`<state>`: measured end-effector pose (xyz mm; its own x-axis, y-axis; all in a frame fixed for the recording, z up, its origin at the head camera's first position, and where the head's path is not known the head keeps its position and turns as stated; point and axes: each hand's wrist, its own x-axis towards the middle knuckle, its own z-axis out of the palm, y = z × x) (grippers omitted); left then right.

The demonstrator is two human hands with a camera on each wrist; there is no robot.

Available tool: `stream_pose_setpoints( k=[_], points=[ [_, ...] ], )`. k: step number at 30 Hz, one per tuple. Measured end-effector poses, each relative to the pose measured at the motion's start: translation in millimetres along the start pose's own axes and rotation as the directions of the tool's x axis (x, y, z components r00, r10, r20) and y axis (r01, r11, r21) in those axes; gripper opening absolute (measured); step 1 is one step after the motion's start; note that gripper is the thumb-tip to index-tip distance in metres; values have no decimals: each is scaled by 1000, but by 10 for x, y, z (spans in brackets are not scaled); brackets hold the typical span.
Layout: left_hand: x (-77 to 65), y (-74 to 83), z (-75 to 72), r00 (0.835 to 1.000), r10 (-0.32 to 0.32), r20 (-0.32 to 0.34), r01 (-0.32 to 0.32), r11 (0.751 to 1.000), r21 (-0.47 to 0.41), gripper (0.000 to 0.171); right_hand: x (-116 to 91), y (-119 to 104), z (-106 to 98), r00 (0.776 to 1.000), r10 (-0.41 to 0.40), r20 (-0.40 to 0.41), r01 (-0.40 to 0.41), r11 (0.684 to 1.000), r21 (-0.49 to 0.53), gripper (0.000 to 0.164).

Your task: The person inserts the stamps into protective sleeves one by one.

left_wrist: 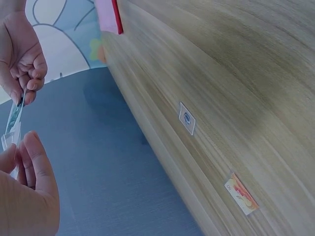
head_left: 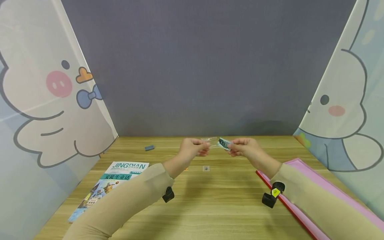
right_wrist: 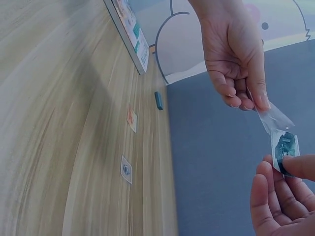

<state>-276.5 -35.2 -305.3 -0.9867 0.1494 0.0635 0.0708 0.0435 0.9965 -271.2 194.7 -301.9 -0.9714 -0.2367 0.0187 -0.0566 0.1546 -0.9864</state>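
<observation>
Above the table, my left hand [head_left: 192, 148] pinches a clear plastic sleeve [right_wrist: 274, 119] between thumb and fingers. My right hand [head_left: 244, 148] pinches a green and white postage stamp [right_wrist: 285, 147], its thumb over the picture. The stamp's upper edge meets the sleeve's open-looking end; whether it is inside I cannot tell. Two small pieces lie on the table: a pale stamp with a round dark motif [left_wrist: 187, 119] and an orange-red stamp [left_wrist: 241, 193]. In the head view the left hand and wrist hide most of the orange-red one.
A magazine [head_left: 120, 178] lies at the left of the wooden table [head_left: 210, 206]. Behind it sits a small blue-grey block [head_left: 149, 147]. A pink flat item with a red edge [head_left: 300, 168] is under the right forearm. A grey panel [head_left: 204, 66] stands behind.
</observation>
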Motion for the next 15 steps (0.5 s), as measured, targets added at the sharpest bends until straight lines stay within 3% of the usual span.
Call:
stream_pose_setpoints(
  k=[15],
  points=[
    [-2, -3, 11, 1000, -26, -9, 26, 1000, 10, 19, 2, 14, 31, 1000, -16, 18, 16, 1000, 1, 24]
  ],
)
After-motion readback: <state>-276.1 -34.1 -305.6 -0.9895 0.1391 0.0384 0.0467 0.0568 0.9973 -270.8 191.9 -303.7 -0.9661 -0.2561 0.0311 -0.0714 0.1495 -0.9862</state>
